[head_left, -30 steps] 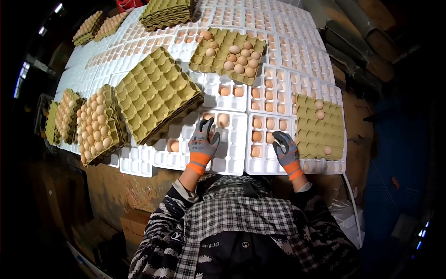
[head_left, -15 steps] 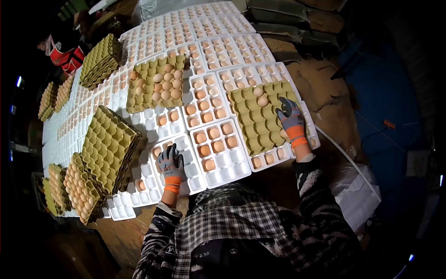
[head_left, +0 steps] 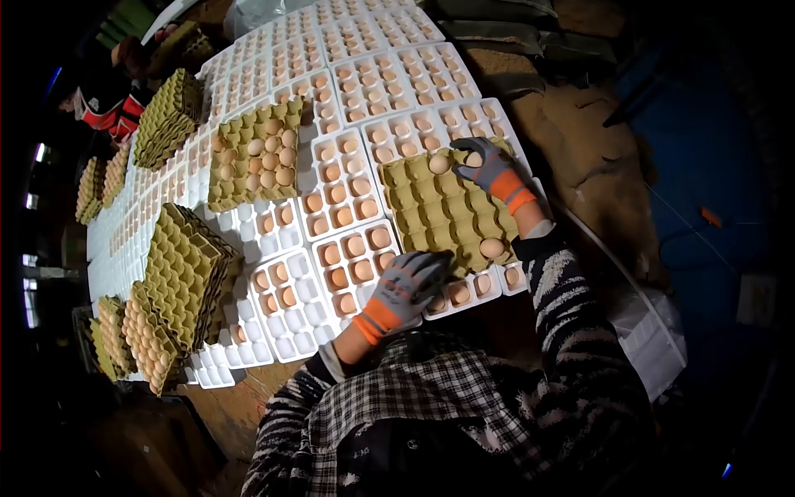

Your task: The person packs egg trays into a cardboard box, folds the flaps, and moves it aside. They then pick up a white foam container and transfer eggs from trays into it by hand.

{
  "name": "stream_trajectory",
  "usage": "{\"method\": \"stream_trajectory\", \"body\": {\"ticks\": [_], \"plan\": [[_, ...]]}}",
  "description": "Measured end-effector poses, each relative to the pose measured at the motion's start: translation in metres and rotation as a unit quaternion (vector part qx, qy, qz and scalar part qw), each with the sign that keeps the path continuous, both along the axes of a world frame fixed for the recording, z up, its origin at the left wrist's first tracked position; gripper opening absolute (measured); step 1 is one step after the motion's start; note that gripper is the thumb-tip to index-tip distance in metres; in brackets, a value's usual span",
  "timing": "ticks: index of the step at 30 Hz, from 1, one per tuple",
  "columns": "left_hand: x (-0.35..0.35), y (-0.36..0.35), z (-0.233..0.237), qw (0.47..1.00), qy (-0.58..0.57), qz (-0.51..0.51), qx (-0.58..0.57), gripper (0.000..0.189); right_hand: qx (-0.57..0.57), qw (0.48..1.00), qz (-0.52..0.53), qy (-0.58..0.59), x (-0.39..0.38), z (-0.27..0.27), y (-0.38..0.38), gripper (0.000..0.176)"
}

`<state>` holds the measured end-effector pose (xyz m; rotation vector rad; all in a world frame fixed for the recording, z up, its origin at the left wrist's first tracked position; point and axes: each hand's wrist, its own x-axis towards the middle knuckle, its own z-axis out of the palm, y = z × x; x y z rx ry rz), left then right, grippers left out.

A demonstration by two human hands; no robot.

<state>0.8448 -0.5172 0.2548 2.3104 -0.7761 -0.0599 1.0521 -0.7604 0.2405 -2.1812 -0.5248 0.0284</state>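
Observation:
My right hand (head_left: 493, 170), in a grey and orange glove, has its thumb and fingers curled round a pale egg (head_left: 474, 159) at the top of the near cardboard tray (head_left: 439, 203). Two more eggs are on that tray: one (head_left: 440, 164) beside my right hand and one (head_left: 492, 248) near the lower right corner. My left hand (head_left: 410, 286), gloved alike, reaches over the tray's lower left corner with its fingertips partly hidden; whether it grips anything does not show. White plastic trays (head_left: 358, 217) with eggs lie beneath and around.
Another cardboard tray (head_left: 236, 186) with eggs lies left of centre. Stacked cardboard trays (head_left: 186, 265) stand at the left, with egg-filled trays (head_left: 151, 340) beside them. A person in red and black (head_left: 120, 116) is at the upper left. Sacks (head_left: 497, 41) lie at the top right.
My left hand has moved right, from the white trays to the cardboard tray's corner. My right hand has moved up the tray and closed round an egg. The view has shifted slightly.

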Motion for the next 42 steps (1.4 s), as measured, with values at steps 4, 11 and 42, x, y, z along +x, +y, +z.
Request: {"method": "stream_trajectory", "body": {"ticks": [4, 11, 42], "plan": [[0.037, -0.092, 0.004, 0.991, -0.019, -0.121, 0.054, 0.060, -0.345, 0.933, 0.069, -0.070, 0.018, -0.001, 0.043, 0.047], [0.039, -0.127, -0.044, 0.978, -0.099, -0.097, 0.153, 0.050, 0.256, 0.919, 0.032, 0.299, -0.004, 0.012, -0.009, 0.042], [-0.133, 0.173, -0.005, 0.944, 0.056, 0.273, -0.176, 0.038, -0.203, 0.954, 0.186, -0.122, -0.262, -0.025, 0.113, 0.047]]}}
